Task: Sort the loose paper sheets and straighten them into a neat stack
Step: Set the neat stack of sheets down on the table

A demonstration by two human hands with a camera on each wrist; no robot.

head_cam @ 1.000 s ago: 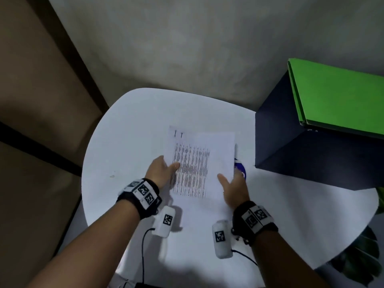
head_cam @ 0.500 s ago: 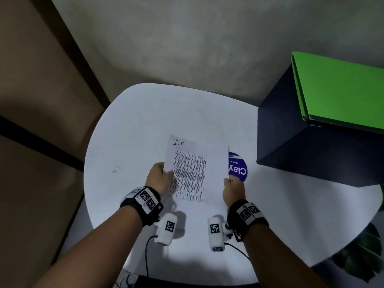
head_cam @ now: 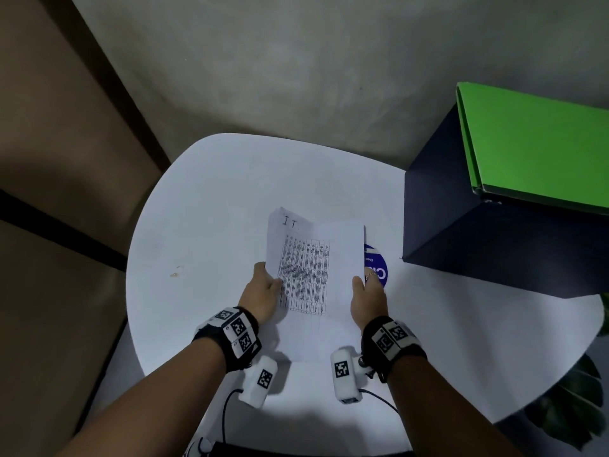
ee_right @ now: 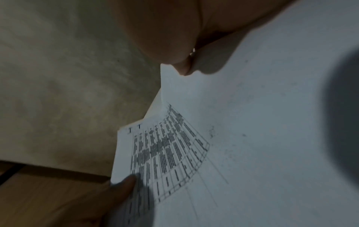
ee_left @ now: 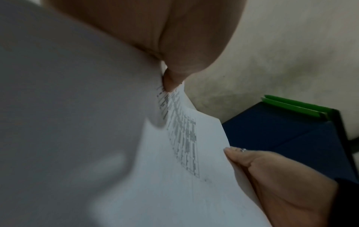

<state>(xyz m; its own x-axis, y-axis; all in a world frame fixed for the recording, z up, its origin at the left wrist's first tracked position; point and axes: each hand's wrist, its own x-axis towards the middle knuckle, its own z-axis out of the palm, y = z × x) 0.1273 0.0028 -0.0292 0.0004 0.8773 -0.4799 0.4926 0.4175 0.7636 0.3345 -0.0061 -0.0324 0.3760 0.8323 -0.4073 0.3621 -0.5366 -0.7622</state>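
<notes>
While lifted off the white table point(head_cam: 204, 206) – paper sheets point(head_cam: 316, 275) now upright, pinched from both sides.
Left hand point(head_cam: 262, 296) thumb-clamped on one edge, right hand point(head_cam: 367, 300) on the other; half a second back held lower – looks set for tapping edges square.

The sheets point(head_cam: 316, 282) were thin white paper, matt, printed with a dark table and bending softly where the left hand point(head_cam: 262, 296) and right hand point(head_cam: 367, 301) held their edges. The table point(head_cam: 204, 225) had a smooth white top with a faint sheen. The wall point(head_cam: 296, 67) looked like rough, mottled plaster. The box point(head_cam: 478, 245) was matt dark blue, and the folder point(head_cam: 534, 143) on it was smooth green card or plastic.
</notes>
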